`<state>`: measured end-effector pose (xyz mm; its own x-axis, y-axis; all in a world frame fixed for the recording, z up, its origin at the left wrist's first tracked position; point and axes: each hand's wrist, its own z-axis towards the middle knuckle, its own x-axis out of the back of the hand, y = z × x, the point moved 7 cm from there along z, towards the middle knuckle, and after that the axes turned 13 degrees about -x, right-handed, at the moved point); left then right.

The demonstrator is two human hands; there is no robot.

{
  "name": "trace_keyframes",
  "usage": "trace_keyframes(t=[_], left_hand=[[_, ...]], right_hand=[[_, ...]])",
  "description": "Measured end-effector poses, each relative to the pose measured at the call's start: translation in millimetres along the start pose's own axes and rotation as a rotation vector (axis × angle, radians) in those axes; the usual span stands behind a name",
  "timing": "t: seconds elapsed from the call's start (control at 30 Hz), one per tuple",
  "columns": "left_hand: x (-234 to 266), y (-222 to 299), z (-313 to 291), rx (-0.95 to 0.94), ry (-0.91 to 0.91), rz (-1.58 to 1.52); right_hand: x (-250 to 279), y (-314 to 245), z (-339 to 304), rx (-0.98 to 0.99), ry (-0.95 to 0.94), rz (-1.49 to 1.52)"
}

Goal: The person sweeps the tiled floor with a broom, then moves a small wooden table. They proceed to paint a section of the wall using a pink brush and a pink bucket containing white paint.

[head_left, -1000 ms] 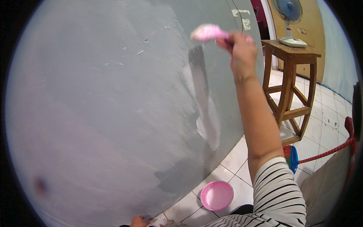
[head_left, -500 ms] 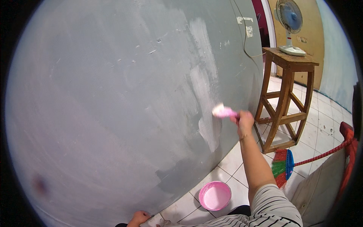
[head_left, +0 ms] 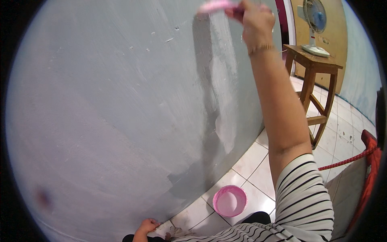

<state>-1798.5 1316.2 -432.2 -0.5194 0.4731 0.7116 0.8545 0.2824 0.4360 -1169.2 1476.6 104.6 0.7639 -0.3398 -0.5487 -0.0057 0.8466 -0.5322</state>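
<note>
My right hand (head_left: pixel 258 24) is raised high along the grey wall (head_left: pixel 121 97), closed around the pink handle of a paintbrush (head_left: pixel 217 5). The brush is blurred, and its head is at the wall near the top of the view. Below it run a pale streak of paint (head_left: pixel 222 72) and the arm's dark shadow. My left hand (head_left: pixel 149 225) is low by the foot of the wall, empty, its fingers slightly bent and apart. On the floor between my arms stands a pink tub (head_left: pixel 229 201) with pale pink paint inside.
To the right, a wooden stool (head_left: pixel 314 62) carries a table fan (head_left: pixel 315 24), partly behind my arm. A broom's red handle (head_left: pixel 342 162) crosses toward a grey panel (head_left: pixel 346 197) with a red edge. White tiles (head_left: pixel 258 161) cover the floor. A crumpled cloth-like thing (head_left: pixel 177 232) lies near my left hand.
My right hand has swept up the wall with the paintbrush, from mid-height to the top of the view. The arm now covers part of the stool. My left hand stays low.
</note>
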Motion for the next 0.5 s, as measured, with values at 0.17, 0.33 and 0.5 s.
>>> trace_keyframes(t=[0.17,0.33,0.5], left_hand=[[-5,-18,15,-0.035,-0.022,-0.035],[5,16,-8,-0.073,0.002,0.039],[2,8,-9,-0.01,-0.048,0.018]], right_hand=[[1,10,6,-0.124,-0.029,0.292],[110,133,-122,-0.482,0.098,0.156],[205,205,-239,-0.811,0.303,-0.165]])
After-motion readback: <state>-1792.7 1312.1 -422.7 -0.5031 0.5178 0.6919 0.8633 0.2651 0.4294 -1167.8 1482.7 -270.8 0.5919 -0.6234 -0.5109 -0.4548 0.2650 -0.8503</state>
